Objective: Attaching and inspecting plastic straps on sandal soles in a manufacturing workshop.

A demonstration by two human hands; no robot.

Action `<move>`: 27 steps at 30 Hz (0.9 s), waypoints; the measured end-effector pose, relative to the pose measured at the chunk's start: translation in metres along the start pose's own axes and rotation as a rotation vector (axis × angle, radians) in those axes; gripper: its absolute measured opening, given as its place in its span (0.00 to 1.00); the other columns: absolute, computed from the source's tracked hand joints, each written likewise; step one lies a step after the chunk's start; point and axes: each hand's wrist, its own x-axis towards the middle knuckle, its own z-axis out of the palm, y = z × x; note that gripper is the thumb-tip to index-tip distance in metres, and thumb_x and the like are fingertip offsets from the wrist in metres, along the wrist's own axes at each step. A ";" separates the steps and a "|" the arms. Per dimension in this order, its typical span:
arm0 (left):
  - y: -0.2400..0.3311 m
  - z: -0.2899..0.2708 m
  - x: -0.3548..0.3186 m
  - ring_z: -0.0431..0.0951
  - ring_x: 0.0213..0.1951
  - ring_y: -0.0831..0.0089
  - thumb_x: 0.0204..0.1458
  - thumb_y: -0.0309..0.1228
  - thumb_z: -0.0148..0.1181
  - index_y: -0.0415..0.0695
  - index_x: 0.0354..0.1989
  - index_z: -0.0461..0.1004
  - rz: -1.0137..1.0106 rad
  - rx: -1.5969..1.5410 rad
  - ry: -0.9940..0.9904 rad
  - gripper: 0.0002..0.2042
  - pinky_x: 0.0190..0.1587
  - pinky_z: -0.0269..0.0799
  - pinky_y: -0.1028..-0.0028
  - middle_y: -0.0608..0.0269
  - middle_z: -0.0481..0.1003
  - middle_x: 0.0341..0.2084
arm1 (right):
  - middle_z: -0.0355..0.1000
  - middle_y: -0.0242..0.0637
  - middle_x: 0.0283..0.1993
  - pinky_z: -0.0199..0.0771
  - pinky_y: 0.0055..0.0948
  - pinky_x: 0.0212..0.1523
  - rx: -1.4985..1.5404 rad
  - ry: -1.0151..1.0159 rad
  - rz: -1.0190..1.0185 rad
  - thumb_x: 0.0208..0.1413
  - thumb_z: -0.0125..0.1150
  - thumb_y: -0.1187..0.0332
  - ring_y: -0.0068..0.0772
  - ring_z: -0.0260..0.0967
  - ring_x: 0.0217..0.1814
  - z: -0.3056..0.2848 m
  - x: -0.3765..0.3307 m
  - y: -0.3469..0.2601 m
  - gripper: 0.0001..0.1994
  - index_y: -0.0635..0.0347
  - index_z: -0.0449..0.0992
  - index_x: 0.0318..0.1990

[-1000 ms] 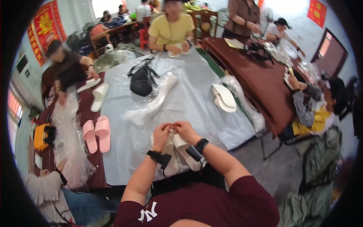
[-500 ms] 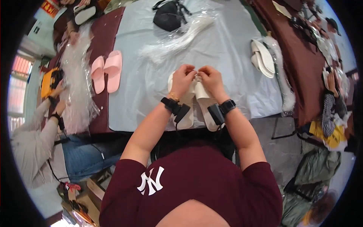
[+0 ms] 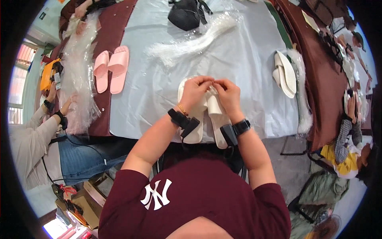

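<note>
A pair of cream slippers lies side by side at the near edge of the table, toes pointing away from me: a left slipper [image 3: 194,135] and a right slipper [image 3: 215,106]. My left hand [image 3: 195,92] is above the left slipper's upper, thumb and forefinger pinched together. Over the toe end of the right slipper, my right hand [image 3: 228,95] pinches in the same way. The fingertips of both hands meet between the two toes; whatever they hold is too small or too hidden to name.
Pink slippers [image 3: 118,68] lie to the left, a white pair [image 3: 284,75] to the right. Clear plastic sleeves [image 3: 199,42] and a black bag [image 3: 184,15] are at the far side of the grey-covered table [image 3: 147,107]. A co-worker's hand [image 3: 67,105] touches more plastic sleeves [image 3: 81,79].
The whole view has shifted slightly. My hands stay pinched together over the slippers' toes, with the right hand's fingers a little more bent. At left, the co-worker's hand has moved onto the sleeves.
</note>
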 end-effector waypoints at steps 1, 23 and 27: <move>0.001 -0.006 0.006 0.75 0.31 0.80 0.54 0.27 0.56 0.38 0.40 0.79 0.013 0.031 0.006 0.09 0.36 0.71 0.79 0.65 0.79 0.30 | 0.77 0.43 0.30 0.72 0.29 0.32 -0.039 0.005 -0.023 0.52 0.62 0.71 0.34 0.75 0.29 0.005 0.007 -0.006 0.06 0.63 0.79 0.35; -0.010 0.007 -0.001 0.78 0.33 0.71 0.52 0.29 0.59 0.37 0.39 0.78 0.158 0.227 0.013 0.09 0.37 0.72 0.74 0.56 0.78 0.30 | 0.77 0.37 0.28 0.70 0.23 0.31 -0.020 0.015 -0.029 0.50 0.63 0.74 0.21 0.71 0.28 -0.004 -0.007 0.012 0.05 0.67 0.79 0.33; -0.005 0.006 -0.003 0.76 0.31 0.75 0.53 0.29 0.59 0.36 0.38 0.78 0.113 0.193 0.015 0.09 0.36 0.71 0.76 0.59 0.78 0.28 | 0.76 0.41 0.27 0.71 0.26 0.31 0.003 0.008 -0.056 0.49 0.63 0.75 0.28 0.72 0.27 -0.004 -0.007 0.008 0.04 0.65 0.79 0.32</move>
